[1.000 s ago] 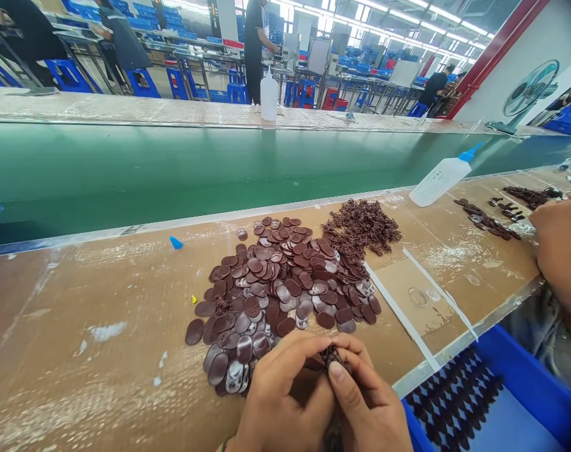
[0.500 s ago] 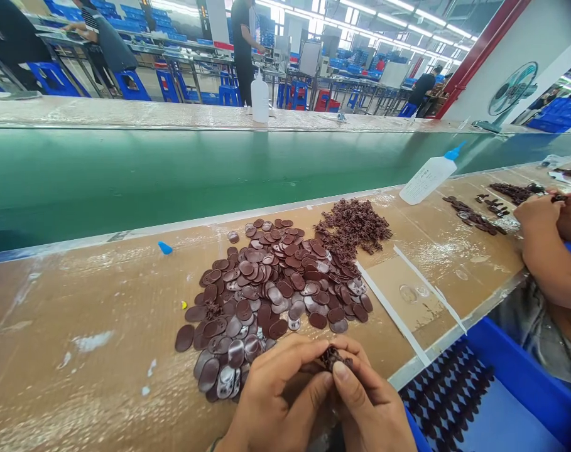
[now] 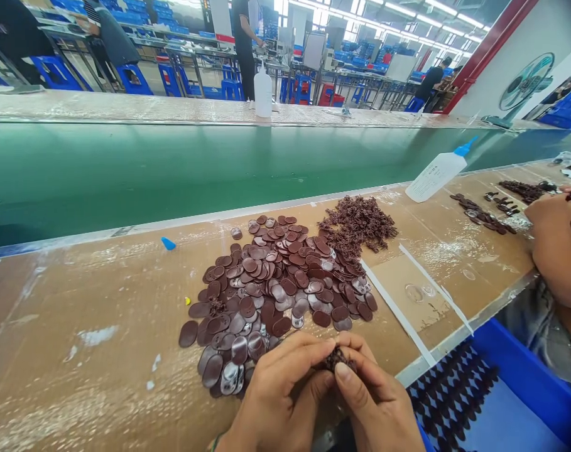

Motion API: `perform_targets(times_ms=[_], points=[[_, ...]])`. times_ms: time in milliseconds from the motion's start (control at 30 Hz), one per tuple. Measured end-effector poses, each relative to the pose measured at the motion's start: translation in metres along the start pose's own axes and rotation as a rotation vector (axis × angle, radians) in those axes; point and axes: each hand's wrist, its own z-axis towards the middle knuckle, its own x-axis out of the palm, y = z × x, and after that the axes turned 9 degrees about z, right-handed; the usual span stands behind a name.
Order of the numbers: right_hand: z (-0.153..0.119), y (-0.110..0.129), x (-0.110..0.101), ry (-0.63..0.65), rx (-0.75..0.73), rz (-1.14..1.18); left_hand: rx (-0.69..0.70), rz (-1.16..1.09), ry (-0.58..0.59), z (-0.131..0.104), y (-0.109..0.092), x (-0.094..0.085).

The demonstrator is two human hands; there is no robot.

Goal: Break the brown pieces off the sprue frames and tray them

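Close to the table's front edge, my left hand (image 3: 281,388) and my right hand (image 3: 377,397) meet, fingertips pinched around one small dark brown openwork part (image 3: 337,358). Both thumbs press on it from my side, and the fingers cover much of it. Just beyond my hands spreads a heap of flat brown oval discs (image 3: 271,282), some glossy. Behind that heap, to the right, lies a tangled pile of small brown openwork parts (image 3: 360,223), similar in colour and texture to the held one.
A blue bin (image 3: 530,383) with rows of dark pieces sits below the table edge at right. A white bottle (image 3: 436,177) leans on the table; another bottle (image 3: 262,93) stands beyond the green belt (image 3: 172,169). A co-worker's arm (image 3: 556,242) is at far right.
The view has shifted slightly, so the table and its contents appear a little further right. My hands keep their pinch on the small part, with only slight finger movement.
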Motion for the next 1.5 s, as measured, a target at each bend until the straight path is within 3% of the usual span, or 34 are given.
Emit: perform_targets(times_ms=[300, 633, 800, 933, 1133, 1500], points=[[0.002, 0.002, -0.007, 0.035, -0.062, -0.157, -0.024, -0.010, -0.024, 0.004, -0.005, 0.001], [0.003, 0.001, 0.000, -0.046, 0.053, 0.050, 0.039, 0.110, -0.084, -0.002, -0.002, 0.003], [0.012, 0.027, -0.008, 0.079, 0.079, -0.163, 0.090, 0.194, -0.027, -0.004, 0.000, 0.003], [0.018, 0.045, -0.010, 0.199, 0.191, -0.249, 0.133, 0.225, 0.008, -0.003, -0.001, 0.002], [0.016, 0.046, -0.002, 0.043, 0.504, 0.028, 0.176, 0.221, 0.056, -0.002, -0.004, 0.003], [0.008, 0.043, 0.008, -0.075, 0.541, 0.268, 0.178, 0.278, 0.056, -0.004, -0.008, 0.004]])
